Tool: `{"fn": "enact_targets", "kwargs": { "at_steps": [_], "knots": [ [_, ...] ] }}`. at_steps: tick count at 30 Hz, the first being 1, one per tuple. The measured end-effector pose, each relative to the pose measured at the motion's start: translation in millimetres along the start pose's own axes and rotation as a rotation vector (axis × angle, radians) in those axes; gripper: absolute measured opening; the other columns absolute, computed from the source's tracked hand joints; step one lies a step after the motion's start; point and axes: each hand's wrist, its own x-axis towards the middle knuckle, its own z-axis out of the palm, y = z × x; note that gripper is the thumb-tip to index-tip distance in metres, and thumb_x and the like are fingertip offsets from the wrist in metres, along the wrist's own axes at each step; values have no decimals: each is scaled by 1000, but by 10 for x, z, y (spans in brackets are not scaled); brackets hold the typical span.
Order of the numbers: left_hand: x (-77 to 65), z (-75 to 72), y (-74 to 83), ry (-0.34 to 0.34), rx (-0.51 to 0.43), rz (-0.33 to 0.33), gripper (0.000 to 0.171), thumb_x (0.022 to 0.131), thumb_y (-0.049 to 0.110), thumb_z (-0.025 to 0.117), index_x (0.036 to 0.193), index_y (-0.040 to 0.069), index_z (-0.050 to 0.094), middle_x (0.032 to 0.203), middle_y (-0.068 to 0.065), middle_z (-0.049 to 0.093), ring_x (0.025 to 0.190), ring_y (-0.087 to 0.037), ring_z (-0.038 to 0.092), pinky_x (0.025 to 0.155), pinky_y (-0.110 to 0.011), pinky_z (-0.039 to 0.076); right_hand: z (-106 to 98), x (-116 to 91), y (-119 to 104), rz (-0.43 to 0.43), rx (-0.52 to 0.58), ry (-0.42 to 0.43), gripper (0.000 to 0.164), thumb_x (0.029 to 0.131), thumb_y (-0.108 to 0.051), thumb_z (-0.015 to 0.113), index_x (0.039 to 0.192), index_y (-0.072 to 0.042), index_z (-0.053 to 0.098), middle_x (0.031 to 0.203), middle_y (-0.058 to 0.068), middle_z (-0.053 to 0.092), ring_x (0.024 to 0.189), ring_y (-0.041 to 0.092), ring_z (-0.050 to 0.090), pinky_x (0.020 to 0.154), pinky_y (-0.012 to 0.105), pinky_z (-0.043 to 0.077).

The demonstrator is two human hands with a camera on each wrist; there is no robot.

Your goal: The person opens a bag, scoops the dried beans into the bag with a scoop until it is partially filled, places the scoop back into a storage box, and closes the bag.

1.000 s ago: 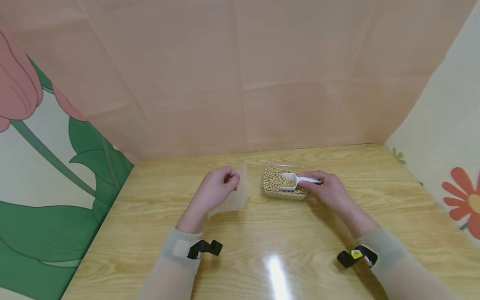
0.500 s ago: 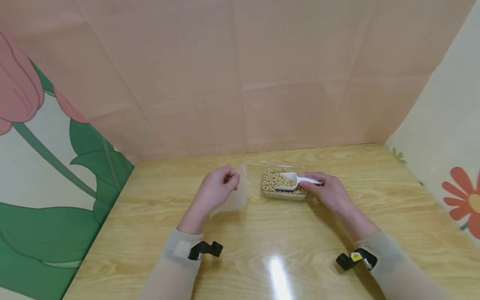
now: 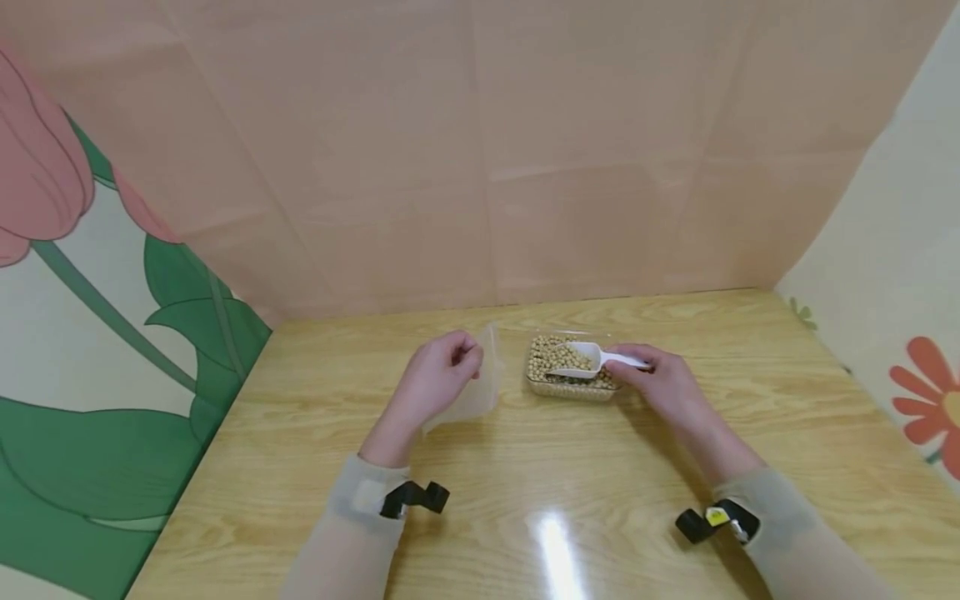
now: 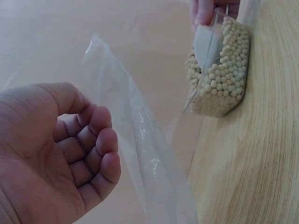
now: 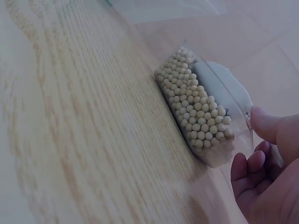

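In the head view my left hand (image 3: pixel 438 375) pinches a clear plastic bag (image 3: pixel 482 392), which hangs upright beside the fingers; the left wrist view shows the thumb meeting the curled forefinger near the bag (image 4: pixel 145 135). To the right, my right hand (image 3: pixel 663 383) grips the handle of a white scoop (image 3: pixel 588 372). Soybeans fill the scoop's bowl, which lies tilted among the loose soybeans (image 3: pixel 538 358) of a clear rectangular container (image 3: pixel 570 393). From the right wrist, the scoop (image 5: pixel 219 88) shows behind the container's transparent wall, with the thumb on its handle.
Everything stands on a wood-grain table (image 3: pixel 510 500), with a glare spot near its front. A pinkish sheet (image 3: pixel 480 167) rises behind the back edge. Panels printed with flowers flank both sides. Each forearm wears a black camera mount (image 3: pixel 412 497).
The scoop has risen slightly and tipped back in the soybeans, with more beans now in its bowl. My left hand and the bag stay nearly in place.
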Motion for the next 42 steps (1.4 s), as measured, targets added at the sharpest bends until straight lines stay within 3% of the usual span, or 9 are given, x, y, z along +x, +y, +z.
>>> {"fn": "enact_targets", "kwargs": {
  "at_steps": [20, 42],
  "knots": [
    [5, -6, -8, 18, -16, -8, 24, 114, 23, 57, 95, 18, 70, 86, 4, 71, 64, -19, 50, 62, -36, 43, -27, 15, 1, 21, 65, 10, 58, 104, -43, 80, 145, -5, 70, 120, -6, 77, 103, 3, 66, 86, 19, 53],
    [12, 10, -31, -2, -35, -11, 23, 115, 23, 57, 97, 17, 70, 87, 3, 71, 65, -18, 50, 61, -35, 43, -54, 15, -31, 44, 126, -4, 58, 105, -45, 77, 148, -6, 68, 119, -16, 74, 108, 12, 66, 89, 26, 55]
  ]
}}
